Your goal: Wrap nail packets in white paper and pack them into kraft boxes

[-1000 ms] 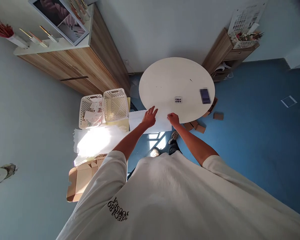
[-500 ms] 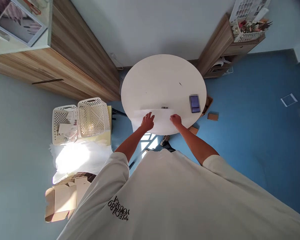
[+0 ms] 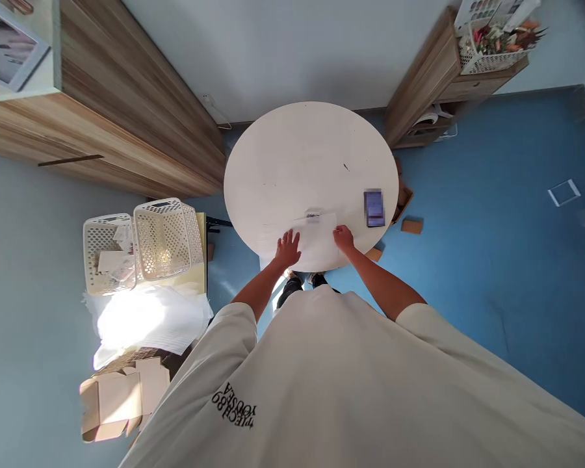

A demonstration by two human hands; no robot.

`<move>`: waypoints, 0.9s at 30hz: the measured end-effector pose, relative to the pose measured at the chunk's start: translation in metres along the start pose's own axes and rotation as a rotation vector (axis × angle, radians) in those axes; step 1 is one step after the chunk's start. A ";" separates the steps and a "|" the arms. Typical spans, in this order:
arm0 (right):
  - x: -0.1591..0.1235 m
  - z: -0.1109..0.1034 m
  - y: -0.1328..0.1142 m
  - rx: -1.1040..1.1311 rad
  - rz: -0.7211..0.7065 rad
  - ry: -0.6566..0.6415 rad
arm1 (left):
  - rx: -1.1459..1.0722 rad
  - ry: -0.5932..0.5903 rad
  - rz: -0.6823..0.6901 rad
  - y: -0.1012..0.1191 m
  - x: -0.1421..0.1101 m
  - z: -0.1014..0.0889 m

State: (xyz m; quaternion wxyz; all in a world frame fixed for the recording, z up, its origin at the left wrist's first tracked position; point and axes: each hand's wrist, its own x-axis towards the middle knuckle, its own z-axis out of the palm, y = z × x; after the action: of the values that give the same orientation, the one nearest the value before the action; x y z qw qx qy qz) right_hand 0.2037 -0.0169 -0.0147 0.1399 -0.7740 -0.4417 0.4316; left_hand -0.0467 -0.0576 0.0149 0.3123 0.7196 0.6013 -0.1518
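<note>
Free room over the tabletop point(image 3: 302, 143) beyond the paper point(image 3: 318, 240), dark device point(image 3: 374, 208) an obstacle rightward

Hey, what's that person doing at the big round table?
A person is handling a thin white sheet on the round table. The right hand seems to pinch its right side; the left hand, fingers spread, seems to rest on it. A small item sits around its far edge.

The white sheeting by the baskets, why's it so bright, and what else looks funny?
Head view: strong light, maybe sun, washes out the white sheeting; same view, blocky pixels edge the dark device, and the paper by the right hand blends into the table.
</note>
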 end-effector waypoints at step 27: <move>0.056 0.050 -0.105 -0.626 -0.102 -0.142 | 0.071 0.021 0.151 -0.030 0.008 0.002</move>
State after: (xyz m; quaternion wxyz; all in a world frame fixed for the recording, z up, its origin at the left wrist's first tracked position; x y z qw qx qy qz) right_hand 0.1182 0.0799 -0.0118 -0.1148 -0.7241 -0.6000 0.3200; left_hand -0.0739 -0.0497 0.0008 0.2908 0.7750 0.5429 -0.1414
